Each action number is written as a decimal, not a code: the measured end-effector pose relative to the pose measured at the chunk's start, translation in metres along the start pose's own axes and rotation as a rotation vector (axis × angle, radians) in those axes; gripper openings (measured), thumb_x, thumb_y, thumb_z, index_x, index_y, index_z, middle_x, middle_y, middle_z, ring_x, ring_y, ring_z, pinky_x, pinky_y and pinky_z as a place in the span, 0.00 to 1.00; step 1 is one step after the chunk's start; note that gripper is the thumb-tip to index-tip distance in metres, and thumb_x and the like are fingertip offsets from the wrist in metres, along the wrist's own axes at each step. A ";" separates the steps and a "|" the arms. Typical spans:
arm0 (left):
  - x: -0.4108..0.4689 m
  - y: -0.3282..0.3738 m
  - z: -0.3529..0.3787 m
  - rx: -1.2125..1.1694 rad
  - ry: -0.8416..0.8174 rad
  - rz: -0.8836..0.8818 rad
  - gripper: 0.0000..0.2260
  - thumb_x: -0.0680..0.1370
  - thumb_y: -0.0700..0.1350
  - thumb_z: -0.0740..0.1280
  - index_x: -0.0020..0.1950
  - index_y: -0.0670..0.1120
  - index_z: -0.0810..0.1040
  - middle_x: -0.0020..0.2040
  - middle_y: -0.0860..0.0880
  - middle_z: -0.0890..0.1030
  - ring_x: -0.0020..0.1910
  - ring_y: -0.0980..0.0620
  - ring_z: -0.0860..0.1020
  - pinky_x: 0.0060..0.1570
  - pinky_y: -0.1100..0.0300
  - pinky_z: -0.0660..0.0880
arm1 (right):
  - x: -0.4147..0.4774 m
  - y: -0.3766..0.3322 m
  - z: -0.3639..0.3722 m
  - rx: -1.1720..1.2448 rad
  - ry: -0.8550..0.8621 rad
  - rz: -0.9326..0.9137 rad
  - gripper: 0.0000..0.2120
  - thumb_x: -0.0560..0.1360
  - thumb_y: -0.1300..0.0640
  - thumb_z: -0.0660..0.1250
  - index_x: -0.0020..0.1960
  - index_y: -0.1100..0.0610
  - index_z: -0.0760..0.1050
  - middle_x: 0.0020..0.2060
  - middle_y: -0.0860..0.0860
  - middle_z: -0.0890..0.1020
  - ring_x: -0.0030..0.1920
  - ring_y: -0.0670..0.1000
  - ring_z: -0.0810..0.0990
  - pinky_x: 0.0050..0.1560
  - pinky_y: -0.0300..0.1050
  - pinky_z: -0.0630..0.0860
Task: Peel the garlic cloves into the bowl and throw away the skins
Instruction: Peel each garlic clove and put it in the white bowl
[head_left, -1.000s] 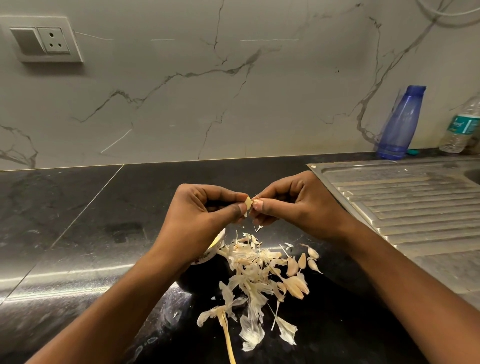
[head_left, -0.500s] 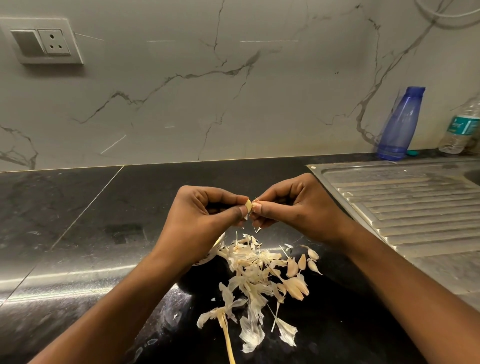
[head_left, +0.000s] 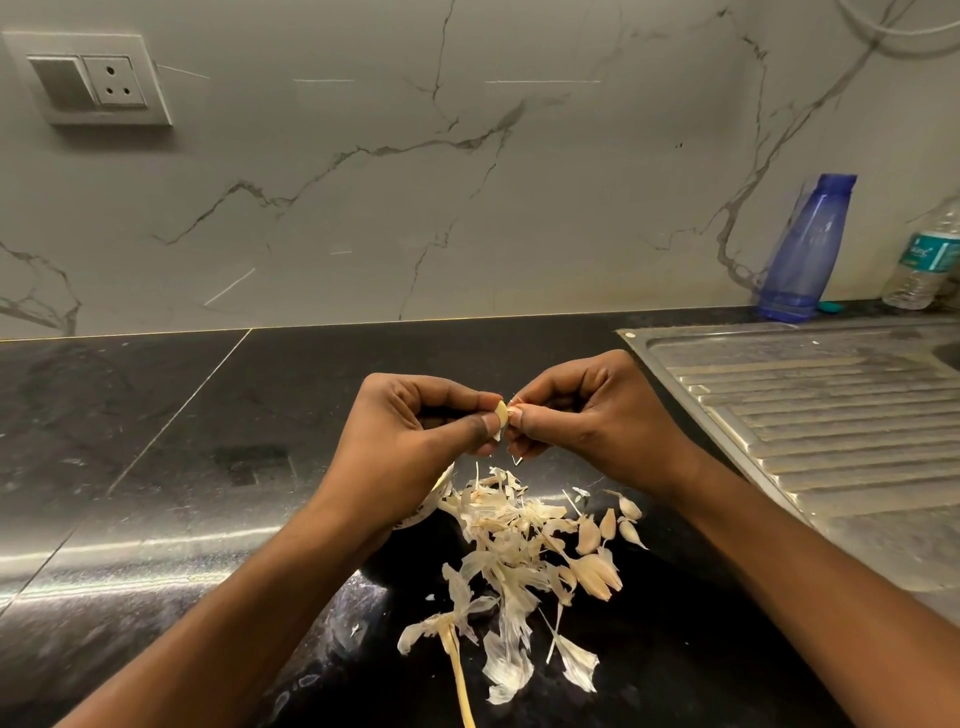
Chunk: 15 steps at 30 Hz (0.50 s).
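While the left hand (head_left: 410, 441) pinches a garlic clove (head_left: 501, 413), right hand (head_left: 597, 415) curled, pinching its tip, over loose skins (head_left: 498, 545)

One wide-angle view, worn on the person's head, faces forward and down across the dark worktop (head_left: 156, 467) to the marble wall (head_left: 363, 208) behind it. It sits near: both forearms cross the bottom edge, and the left hand (head_left: 400, 441) and right hand (head_left: 597, 421) meet just below mid-frame. The sink drainboard (head_left: 831, 415) runs off the right edge.
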<state>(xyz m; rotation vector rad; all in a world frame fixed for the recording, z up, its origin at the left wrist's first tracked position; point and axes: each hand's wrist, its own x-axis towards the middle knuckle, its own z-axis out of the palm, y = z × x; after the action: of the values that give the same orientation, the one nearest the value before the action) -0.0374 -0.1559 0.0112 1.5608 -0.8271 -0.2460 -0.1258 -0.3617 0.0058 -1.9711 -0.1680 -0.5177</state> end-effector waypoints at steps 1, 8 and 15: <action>0.000 0.000 0.000 -0.011 0.000 -0.004 0.07 0.75 0.35 0.75 0.53 0.40 0.87 0.45 0.45 0.89 0.44 0.46 0.88 0.47 0.58 0.85 | 0.000 0.000 0.000 0.001 0.008 -0.004 0.06 0.78 0.65 0.74 0.52 0.66 0.86 0.41 0.57 0.88 0.40 0.58 0.89 0.44 0.49 0.87; 0.001 0.003 -0.002 -0.022 0.018 0.019 0.07 0.75 0.36 0.76 0.52 0.42 0.87 0.45 0.46 0.89 0.43 0.46 0.88 0.46 0.60 0.84 | 0.000 -0.003 -0.003 0.035 -0.017 0.015 0.07 0.78 0.64 0.73 0.54 0.66 0.85 0.43 0.57 0.89 0.43 0.58 0.89 0.46 0.48 0.87; 0.000 0.003 0.000 -0.046 0.009 -0.018 0.07 0.75 0.34 0.75 0.52 0.40 0.87 0.46 0.45 0.89 0.45 0.46 0.88 0.46 0.60 0.84 | 0.000 -0.002 -0.003 0.041 -0.022 0.022 0.06 0.77 0.66 0.74 0.53 0.67 0.85 0.43 0.58 0.89 0.42 0.58 0.89 0.45 0.47 0.87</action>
<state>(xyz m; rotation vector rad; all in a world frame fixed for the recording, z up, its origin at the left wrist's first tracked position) -0.0384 -0.1560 0.0137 1.5260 -0.7955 -0.2693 -0.1275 -0.3631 0.0081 -1.9373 -0.1698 -0.4749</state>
